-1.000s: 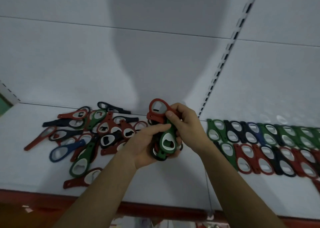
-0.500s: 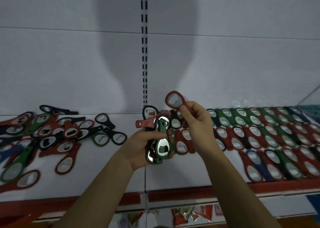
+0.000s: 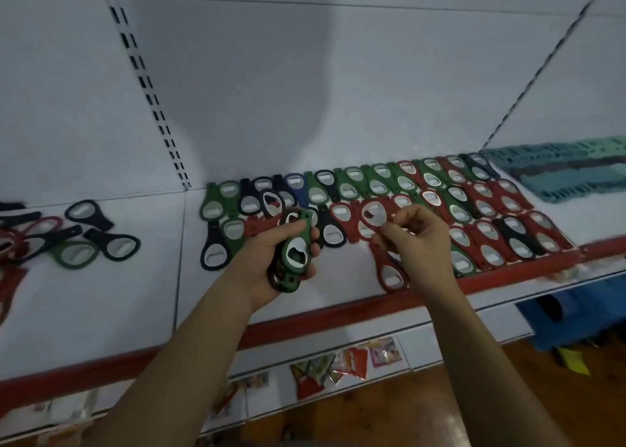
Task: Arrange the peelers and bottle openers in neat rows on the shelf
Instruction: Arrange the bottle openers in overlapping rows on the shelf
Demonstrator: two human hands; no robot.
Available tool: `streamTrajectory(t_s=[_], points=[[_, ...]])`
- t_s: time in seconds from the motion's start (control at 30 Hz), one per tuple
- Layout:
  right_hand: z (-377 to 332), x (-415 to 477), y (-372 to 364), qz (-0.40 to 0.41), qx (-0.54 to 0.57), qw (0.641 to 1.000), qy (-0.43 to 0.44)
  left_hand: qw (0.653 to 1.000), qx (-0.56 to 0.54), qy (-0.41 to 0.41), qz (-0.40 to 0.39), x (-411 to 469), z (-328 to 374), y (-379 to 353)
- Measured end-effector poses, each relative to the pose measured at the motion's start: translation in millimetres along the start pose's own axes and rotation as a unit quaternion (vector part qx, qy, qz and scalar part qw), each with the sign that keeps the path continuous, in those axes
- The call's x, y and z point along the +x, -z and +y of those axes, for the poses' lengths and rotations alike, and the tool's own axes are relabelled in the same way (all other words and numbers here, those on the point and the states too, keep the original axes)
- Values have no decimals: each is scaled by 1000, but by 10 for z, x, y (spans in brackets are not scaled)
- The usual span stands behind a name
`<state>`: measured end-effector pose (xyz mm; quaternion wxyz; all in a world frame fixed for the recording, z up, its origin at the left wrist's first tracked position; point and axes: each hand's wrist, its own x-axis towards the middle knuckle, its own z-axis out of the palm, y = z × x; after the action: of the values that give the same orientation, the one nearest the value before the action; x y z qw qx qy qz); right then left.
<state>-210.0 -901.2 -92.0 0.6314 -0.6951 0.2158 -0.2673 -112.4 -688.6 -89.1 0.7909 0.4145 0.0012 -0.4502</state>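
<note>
My left hand (image 3: 271,263) grips a stack of bottle openers (image 3: 294,253), a green one on top with black and red ones under it. My right hand (image 3: 420,243) pinches a single red bottle opener (image 3: 374,214) by its handle, just above the rows. Rows of green, red, black and blue openers (image 3: 474,209) lie side by side on the white shelf (image 3: 135,297), right of the hands. A loose pile of openers (image 3: 78,239) lies at the left.
The shelf has a red front lip (image 3: 338,314). A slotted upright (image 3: 149,90) runs up the white back panel. Teal plastic items (image 3: 569,172) are stacked at the far right. Small packets (image 3: 338,365) lie on the lower shelf, and a blue bin (image 3: 576,311) stands below right.
The view has swung right, bringing the neat rows to the centre. My right hand has carried the red opener away from the stack and down toward the rows.
</note>
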Motion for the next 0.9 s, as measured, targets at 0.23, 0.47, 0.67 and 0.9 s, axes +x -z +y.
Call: streamTrajectory(t_s=[0.23, 0.47, 0.67, 0.9], points=[[156, -168, 197, -47, -124, 991, 19, 1000, -6, 1, -16, 133, -228, -234], [84, -74, 168, -85, -228, 969, 33, 1000, 22, -19, 4, 198, -255, -276], [126, -176, -13, -124, -394, 904, 110, 1000, -5, -19, -25, 157, -264, -260], [158, -231, -9, -98, -463, 868, 152, 982, -88, -7, -166, 96, -202, -250]])
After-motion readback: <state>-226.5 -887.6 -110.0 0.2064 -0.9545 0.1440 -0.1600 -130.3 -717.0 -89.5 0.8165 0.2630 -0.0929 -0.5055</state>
